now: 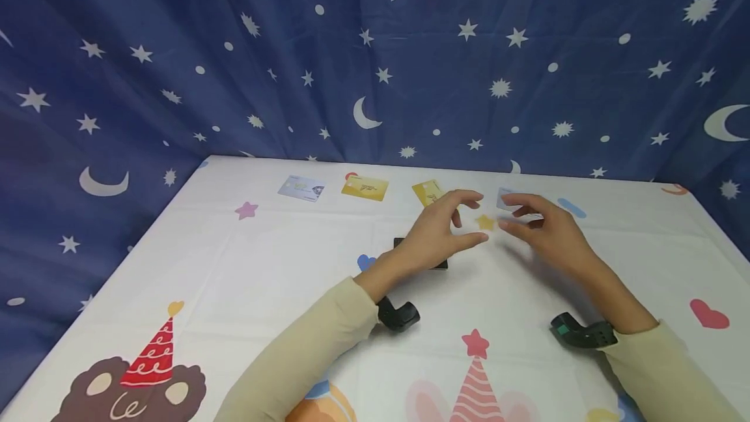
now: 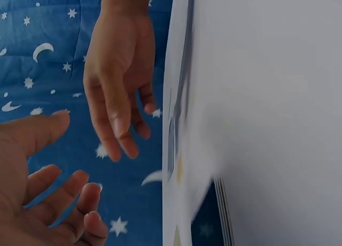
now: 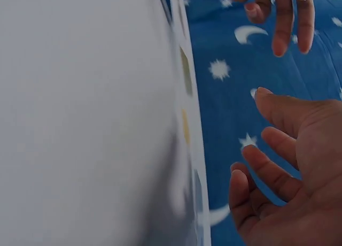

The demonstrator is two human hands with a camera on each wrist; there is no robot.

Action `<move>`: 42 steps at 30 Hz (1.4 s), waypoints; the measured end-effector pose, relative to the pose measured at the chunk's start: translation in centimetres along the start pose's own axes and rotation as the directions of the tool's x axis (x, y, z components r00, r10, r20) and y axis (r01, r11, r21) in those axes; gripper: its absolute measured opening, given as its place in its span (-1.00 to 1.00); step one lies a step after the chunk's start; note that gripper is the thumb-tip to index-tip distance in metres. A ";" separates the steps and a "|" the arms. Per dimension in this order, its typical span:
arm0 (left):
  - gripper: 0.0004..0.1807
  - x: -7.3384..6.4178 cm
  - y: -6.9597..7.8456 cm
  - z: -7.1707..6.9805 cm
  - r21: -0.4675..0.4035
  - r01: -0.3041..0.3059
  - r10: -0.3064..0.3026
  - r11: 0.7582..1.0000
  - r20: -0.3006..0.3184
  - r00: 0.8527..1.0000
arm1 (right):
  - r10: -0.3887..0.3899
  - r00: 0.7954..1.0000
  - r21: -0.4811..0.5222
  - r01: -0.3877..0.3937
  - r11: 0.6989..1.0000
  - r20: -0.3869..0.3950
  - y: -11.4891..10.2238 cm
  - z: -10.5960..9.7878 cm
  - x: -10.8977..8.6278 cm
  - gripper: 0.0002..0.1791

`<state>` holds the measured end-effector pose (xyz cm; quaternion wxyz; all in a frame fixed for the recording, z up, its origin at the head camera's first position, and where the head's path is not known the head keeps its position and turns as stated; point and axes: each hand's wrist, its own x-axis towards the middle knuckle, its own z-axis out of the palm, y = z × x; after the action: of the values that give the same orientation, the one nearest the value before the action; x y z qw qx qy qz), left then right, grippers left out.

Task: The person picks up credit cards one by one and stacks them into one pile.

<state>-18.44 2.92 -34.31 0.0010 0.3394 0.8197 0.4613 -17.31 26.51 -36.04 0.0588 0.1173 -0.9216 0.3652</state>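
My left hand [image 1: 436, 230] hovers over the right-centre of the table, thumb and fingers spread apart around air. Facing it from the right is my right hand [image 1: 547, 233], its fingers loosely bent and holding nothing. Below the left hand lies a flat black rectangular object [image 1: 439, 264], mostly hidden by that hand; the left wrist view shows its layered edge [image 2: 224, 214]. Just beyond the left fingers is a tilted gold card [image 1: 428, 191], partly covered. Behind the right fingertips a pale blue-grey card [image 1: 507, 196] shows in part.
Farther left along the back of the table lie a silver-blue card [image 1: 301, 188] and another gold card [image 1: 364, 188]. The white tablecloth [image 1: 281, 266] carries printed stars, hearts and party-hat animals. A dark blue curtain [image 1: 433, 96] with stars and moons hangs behind.
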 end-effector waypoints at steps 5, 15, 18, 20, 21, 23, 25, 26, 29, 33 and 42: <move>-0.36 1.6 0.6 2.7 -0.017 0.036 -0.037 0.999 -0.066 0.997 | 0.034 0.999 -0.011 -0.035 0.999 -0.042 1.1 -1.6 -0.1 -0.42; -0.37 3.9 0.5 7.7 -0.030 0.120 -0.122 0.992 -0.099 0.988 | 0.105 0.992 -0.084 -0.111 0.990 -0.064 3.1 -2.2 0.1 -0.37; -0.37 4.3 0.2 8.4 -0.032 0.154 -0.157 0.988 -0.122 0.980 | 0.138 0.988 -0.102 -0.144 0.984 -0.068 3.7 -2.5 0.2 -0.35; -0.36 4.6 0.0 8.8 -0.039 0.173 -0.177 0.984 -0.137 0.975 | 0.161 0.984 -0.111 -0.168 0.979 -0.070 4.1 -2.6 0.3 -0.34; -0.36 4.7 -0.1 9.0 -0.046 0.180 -0.185 0.983 -0.146 0.972 | 0.170 0.983 -0.121 -0.178 0.977 -0.072 4.3 -2.7 0.4 -0.34; -0.35 5.0 -0.3 9.1 -0.058 0.177 -0.184 0.982 -0.166 0.969 | 0.175 0.981 -0.129 -0.185 0.974 -0.078 4.8 -2.9 0.5 -0.34; -0.35 5.3 -0.4 9.3 -0.065 0.169 -0.179 0.983 -0.182 0.967 | 0.172 0.981 -0.141 -0.183 0.973 -0.087 5.2 -2.9 0.7 -0.34; -0.35 5.5 -0.5 9.3 -0.069 0.168 -0.178 0.983 -0.189 0.966 | 0.169 0.981 -0.145 -0.181 0.973 -0.091 5.4 -3.0 0.7 -0.34; -0.36 5.9 -0.7 9.5 -0.091 0.163 -0.179 0.982 -0.216 0.960 | 0.170 0.981 -0.143 -0.182 0.973 -0.094 5.9 -2.9 0.8 -0.33; -0.36 6.3 -1.2 9.8 -0.081 0.200 -0.214 0.976 -0.254 0.943 | 0.196 0.976 -0.130 -0.207 0.970 -0.092 6.5 -2.4 1.0 -0.29; -0.33 7.3 -2.1 10.5 0.080 0.252 -0.220 0.964 -0.282 0.934 | 0.219 0.972 -0.144 -0.230 0.962 -0.090 7.4 -2.3 1.6 -0.29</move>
<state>-21.89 14.22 -39.67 -0.0752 0.1715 0.8721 0.4520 -20.72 32.99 -38.91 0.0597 -0.0062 -0.9516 0.3016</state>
